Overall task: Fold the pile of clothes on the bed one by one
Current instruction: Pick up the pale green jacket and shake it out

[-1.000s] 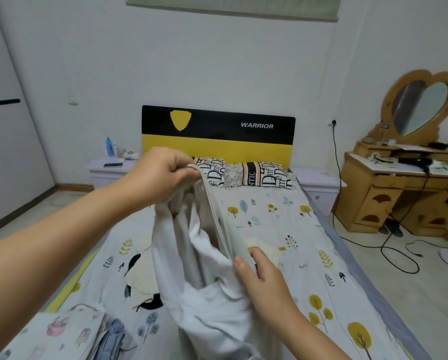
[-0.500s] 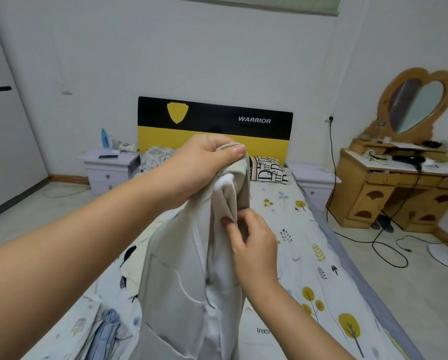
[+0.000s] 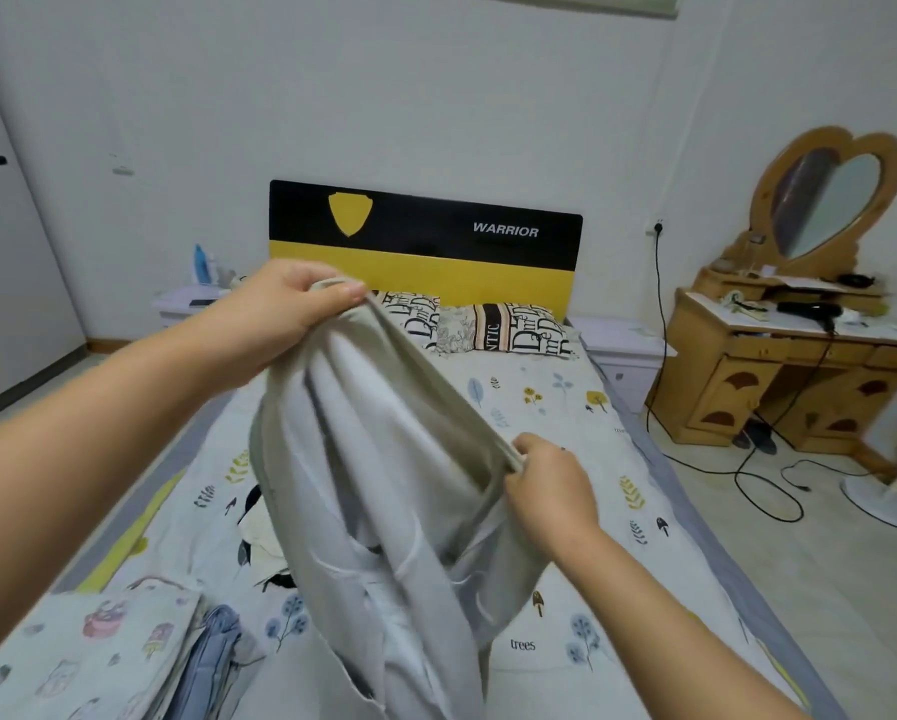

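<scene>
The pale grey garment hangs above the bed, its thick beige hem stretched between 2 pinches: left hand closed high on one end, right hand clamped lower down. It looks light, limp and floppy; that firmer hem is probably the best hold.
</scene>
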Tool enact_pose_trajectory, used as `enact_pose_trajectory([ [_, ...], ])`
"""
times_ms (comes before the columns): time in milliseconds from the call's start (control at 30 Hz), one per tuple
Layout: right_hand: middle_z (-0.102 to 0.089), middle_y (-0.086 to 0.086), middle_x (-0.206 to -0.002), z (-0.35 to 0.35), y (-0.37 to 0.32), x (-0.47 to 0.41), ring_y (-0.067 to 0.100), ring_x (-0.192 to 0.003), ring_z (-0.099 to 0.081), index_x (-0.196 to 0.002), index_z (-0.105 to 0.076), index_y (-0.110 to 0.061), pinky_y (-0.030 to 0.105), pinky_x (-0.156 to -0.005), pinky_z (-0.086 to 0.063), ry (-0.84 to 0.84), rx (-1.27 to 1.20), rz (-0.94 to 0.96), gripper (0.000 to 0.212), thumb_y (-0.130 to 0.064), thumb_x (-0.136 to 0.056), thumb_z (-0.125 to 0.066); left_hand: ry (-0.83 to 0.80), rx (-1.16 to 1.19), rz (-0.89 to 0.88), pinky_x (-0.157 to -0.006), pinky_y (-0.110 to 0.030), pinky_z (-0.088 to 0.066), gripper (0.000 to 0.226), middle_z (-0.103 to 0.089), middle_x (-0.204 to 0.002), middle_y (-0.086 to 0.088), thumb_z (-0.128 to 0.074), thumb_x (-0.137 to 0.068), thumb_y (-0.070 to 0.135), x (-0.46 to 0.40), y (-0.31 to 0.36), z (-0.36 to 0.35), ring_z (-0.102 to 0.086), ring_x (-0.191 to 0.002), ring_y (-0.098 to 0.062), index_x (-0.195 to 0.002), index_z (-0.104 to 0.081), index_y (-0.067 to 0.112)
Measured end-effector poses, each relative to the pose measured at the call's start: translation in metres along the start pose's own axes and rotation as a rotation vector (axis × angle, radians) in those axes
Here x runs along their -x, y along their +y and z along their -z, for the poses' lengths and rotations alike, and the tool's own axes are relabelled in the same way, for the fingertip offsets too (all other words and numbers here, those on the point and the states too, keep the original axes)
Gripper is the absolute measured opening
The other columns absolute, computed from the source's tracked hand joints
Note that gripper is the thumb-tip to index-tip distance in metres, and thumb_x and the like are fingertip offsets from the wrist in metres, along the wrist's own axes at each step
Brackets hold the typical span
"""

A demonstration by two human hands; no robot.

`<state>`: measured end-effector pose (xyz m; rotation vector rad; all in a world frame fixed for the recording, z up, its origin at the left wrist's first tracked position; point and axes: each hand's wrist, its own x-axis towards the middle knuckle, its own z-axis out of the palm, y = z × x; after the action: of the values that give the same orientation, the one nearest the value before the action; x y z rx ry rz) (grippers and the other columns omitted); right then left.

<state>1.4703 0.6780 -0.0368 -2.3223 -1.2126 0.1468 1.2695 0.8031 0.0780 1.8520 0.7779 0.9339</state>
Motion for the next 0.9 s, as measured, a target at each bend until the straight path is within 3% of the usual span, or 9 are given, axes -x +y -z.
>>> enact_pose_trajectory([
  [100,-0.054,0.004,-0.078,0.025,0.013,-0.011,0.028,-0.073,-0.05,-0.087,-0.057,-0.018,0.027,-0.052,-0.032,0.047,0.201,-0.005,0.02,-0.004,-0.082,-0.045,0.011,-0.198,0.058,-0.07,-0.024,-0.045,0.017,-0.067,-0.074,0.0,-0.057,-0.09,0.019,0.003,-0.034,0.018,-0.058,-0.072,-0.012,-0.077,-0.068,0.015],
  [200,-0.05,0.006,-0.075,0.041,0.017,-0.019,0.027,-0.072,-0.05,-0.082,-0.054,-0.013,0.027,-0.045,-0.024,0.013,0.338,0.008,0.022,0.005,-0.079,-0.04,-0.124,-0.351,0.003,-0.058,-0.009,-0.038,0.013,-0.062,-0.067,0.0,-0.068,-0.081,0.011,0.011,-0.052,0.017,-0.054,-0.067,-0.011,-0.07,-0.062,0.014],
  [333,-0.056,0.01,-0.074,0.064,0.019,-0.028,0.025,-0.07,-0.05,-0.078,-0.063,-0.008,0.026,-0.057,-0.032,-0.069,-0.076,-0.053,0.031,0.006,-0.082,-0.036,-0.422,-0.955,-0.014,-0.066,-0.022,-0.036,0.02,-0.061,-0.085,-0.004,-0.075,-0.076,0.024,0.018,-0.079,0.005,-0.055,-0.082,-0.02,-0.082,-0.057,0.016],
  [400,-0.056,0.014,-0.072,0.074,0.015,-0.027,0.022,-0.067,-0.047,-0.08,-0.064,-0.001,0.027,-0.058,-0.03,-0.081,-0.288,-0.066,0.031,0.009,-0.079,-0.035,-0.393,-1.248,-0.018,-0.074,-0.028,-0.038,0.02,-0.064,-0.101,-0.007,-0.06,-0.088,0.032,0.022,-0.093,-0.004,-0.057,-0.097,-0.023,-0.095,-0.057,0.013],
  [500,-0.052,0.015,-0.071,0.081,0.007,-0.024,0.021,-0.068,-0.043,-0.076,-0.061,-0.002,0.029,-0.061,-0.026,-0.061,-0.392,-0.089,0.022,0.005,-0.08,-0.04,-0.213,-1.325,0.07,-0.072,-0.031,-0.041,0.014,-0.063,-0.106,-0.012,-0.044,-0.095,0.027,0.024,-0.092,-0.011,-0.058,-0.098,-0.029,-0.092,-0.052,0.016],
  [600,-0.041,0.011,-0.074,0.085,-0.001,-0.02,0.022,-0.07,-0.033,-0.076,-0.056,-0.004,0.032,-0.065,-0.024,-0.14,-0.49,-0.063,0.011,-0.001,-0.081,-0.048,-0.137,-0.984,0.276,-0.059,-0.03,-0.042,0.021,-0.062,-0.099,-0.02,-0.037,-0.098,0.021,0.017,-0.077,-0.013,-0.06,-0.088,-0.035,-0.093,-0.054,0.01],
  [700,-0.04,0.005,-0.051,0.087,-0.003,-0.012,0.015,-0.052,-0.031,-0.071,-0.061,-0.001,0.02,-0.05,-0.028,-0.261,-0.561,0.007,0.02,0.009,-0.079,-0.045,0.019,-0.057,0.536,-0.036,-0.021,-0.043,0.017,-0.057,-0.064,-0.009,-0.041,-0.096,0.007,0.016,-0.056,-0.021,-0.055,-0.052,-0.022,-0.086,-0.055,0.009],
  [800,-0.042,-0.009,-0.04,0.083,0.003,-0.007,0.008,-0.042,-0.03,-0.078,-0.069,-0.01,0.018,-0.044,-0.025,-0.153,-0.391,0.102,0.028,0.009,-0.081,-0.049,0.001,0.419,0.493,-0.051,-0.021,-0.055,0.024,-0.067,-0.065,-0.003,-0.048,-0.088,-0.009,0.02,-0.039,-0.02,-0.065,-0.055,-0.009,-0.082,-0.062,0.01],
  [900,-0.053,0.003,-0.051,0.082,0.009,-0.009,0.018,-0.049,-0.044,-0.066,-0.062,-0.006,0.026,-0.045,-0.033,0.027,-0.212,0.116,0.013,-0.004,-0.078,-0.058,-0.109,0.396,0.349,-0.079,-0.029,-0.056,0.031,-0.058,-0.07,-0.016,-0.05,-0.078,-0.022,0.025,-0.028,-0.02,-0.062,-0.073,-0.019,-0.1,-0.062,-0.003],
])
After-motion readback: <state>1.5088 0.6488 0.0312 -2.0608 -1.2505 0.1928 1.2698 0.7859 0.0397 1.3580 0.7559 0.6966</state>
